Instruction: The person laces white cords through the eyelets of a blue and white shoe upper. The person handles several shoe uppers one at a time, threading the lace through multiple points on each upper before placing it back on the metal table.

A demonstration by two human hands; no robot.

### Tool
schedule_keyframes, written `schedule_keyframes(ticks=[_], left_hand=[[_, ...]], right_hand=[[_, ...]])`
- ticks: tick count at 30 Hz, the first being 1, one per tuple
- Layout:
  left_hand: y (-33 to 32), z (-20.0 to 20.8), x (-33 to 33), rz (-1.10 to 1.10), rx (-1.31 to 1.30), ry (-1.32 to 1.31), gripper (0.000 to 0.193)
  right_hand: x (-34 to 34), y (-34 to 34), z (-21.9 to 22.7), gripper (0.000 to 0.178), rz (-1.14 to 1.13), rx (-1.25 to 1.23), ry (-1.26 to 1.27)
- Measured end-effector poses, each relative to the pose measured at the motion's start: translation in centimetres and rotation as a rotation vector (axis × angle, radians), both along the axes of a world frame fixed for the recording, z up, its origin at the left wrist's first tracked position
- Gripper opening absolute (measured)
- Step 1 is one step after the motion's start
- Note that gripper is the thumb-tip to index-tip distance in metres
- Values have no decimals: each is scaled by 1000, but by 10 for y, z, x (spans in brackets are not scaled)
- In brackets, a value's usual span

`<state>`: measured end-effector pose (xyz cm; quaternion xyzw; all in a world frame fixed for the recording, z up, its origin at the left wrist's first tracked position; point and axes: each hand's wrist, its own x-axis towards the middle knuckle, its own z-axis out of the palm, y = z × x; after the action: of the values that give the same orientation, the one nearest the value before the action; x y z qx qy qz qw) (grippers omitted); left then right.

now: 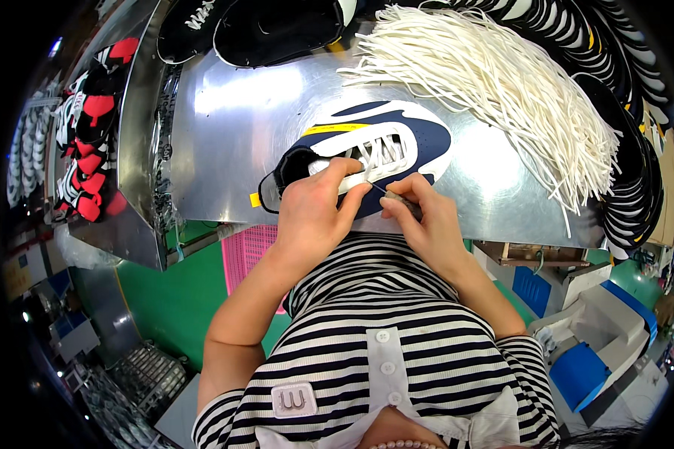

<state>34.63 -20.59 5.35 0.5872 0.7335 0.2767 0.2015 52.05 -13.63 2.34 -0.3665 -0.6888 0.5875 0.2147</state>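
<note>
The right hand (pixel 436 228) has its thumb and index finger closed in a pinch on a small tool (pixel 407 206) with a short, dark handle; its thin metal shaft points leftward to the lacing edge of a shoe (pixel 430 135). The left hand (pixel 314 209) lies over the shoe's near side, its index finger bent across the lacing opening and its thumb reaching toward the tool's tip. These two fingertips are slightly apart, both at the shoe; whether they pinch a bit of lace or edge between them is too small to tell.

The shoe, navy and white with a yellow stripe, sits on a metal counter (pixel 232 165) by the middle of its near edge, toe to the right, heel to the left. White lace (pixel 386 153) crosses its opening.

Beyond the toe, a heap of loose white laces (pixel 494 90) spreads from the far edge toward the counter's near right corner. Black shoe uppers (pixel 629 194) are stacked along the right edge, and a larger black upper (pixel 277 30) lies at the far edge, left of the heap. Past the left edge are red, black and white shoes (pixel 93 112). Below the near edge, a pink basket (pixel 247 251) stands on a green floor (pixel 165 299).
</note>
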Motion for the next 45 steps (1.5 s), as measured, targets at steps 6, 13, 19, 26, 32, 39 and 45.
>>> schedule_keyframes(ticks=[6,13,19,26,32,39,45], left_hand=[[-4,-4,5,-323,191,172,28],[-11,2,-2,-159,-25,-80,26],[-2,13,-4,-266,-220,-222,23],[-15,18,-18,-286,-177,-130,38],[-3,16,-14,-89,-292,-170,40],[-15,21,-32,-496,-17,-24,32],[-10,64,-52,-617,112,-34,37]], right_hand=[[-14,9,7,14,29,-204,32],[21,21,31,21,222,-68,-306],[2,57,-5,17,-286,209,168],[-3,57,-13,14,-221,200,55],[14,59,-10,12,-315,-87,308],[47,47,-18,11,-464,-557,493],[44,22,-25,20,-75,-1070,611]])
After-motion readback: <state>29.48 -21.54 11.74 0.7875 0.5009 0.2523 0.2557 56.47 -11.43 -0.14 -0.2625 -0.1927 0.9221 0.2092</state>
